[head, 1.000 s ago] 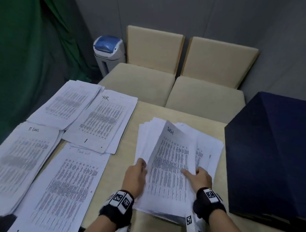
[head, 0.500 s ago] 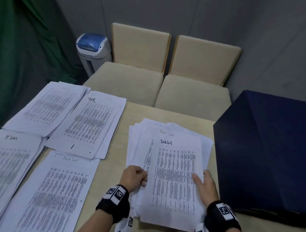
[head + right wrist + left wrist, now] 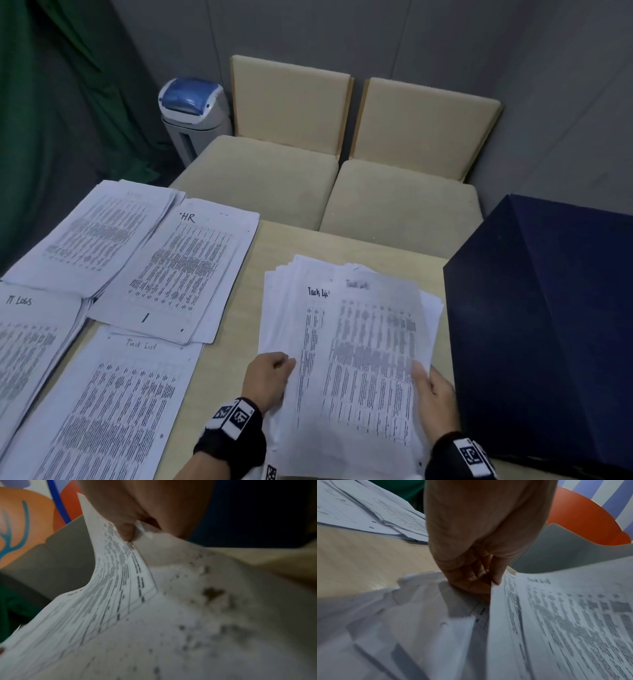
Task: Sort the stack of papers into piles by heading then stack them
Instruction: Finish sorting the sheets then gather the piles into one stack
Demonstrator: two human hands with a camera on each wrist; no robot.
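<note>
At the far left of the pale wooden surface (image 3: 359,243) lies a paper pile headed "IT Logs" (image 3: 30,342). Behind it sits another pile (image 3: 99,236) whose heading is too faint to read. Next to that, toward the middle, lies the pile headed "HR" (image 3: 178,270), its near edge overlapping the top of the pile headed "Task List" (image 3: 113,404), which occupies the near-left part of the surface.

Right of centre lies the unsorted stack (image 3: 284,308), loosely fanned, with a "Task List" page exposed on top. The left hand (image 3: 270,377) rests on the stack's left side with fingers curled; in the left wrist view its fingertips (image 3: 496,578) pinch the left edge of the top sheet (image 3: 373,359), which is raised off the stack and blurred. The right hand (image 3: 435,390) has its grip closed on the same sheet's right edge; in the right wrist view the thumb (image 3: 126,532) presses the paper margin against the fingers beneath. The sheet curves upward between both hands, its heading unreadable through blur. Both wrists carry black bands with printed square markers.

At the right, a large dark blue box (image 3: 548,325) stands on the surface just beside the stack. Beyond the far edge stand two beige cushioned chairs (image 3: 274,164), a white bin with a blue lid (image 3: 191,113) to their left, and a green curtain (image 3: 51,102) at far left.
</note>
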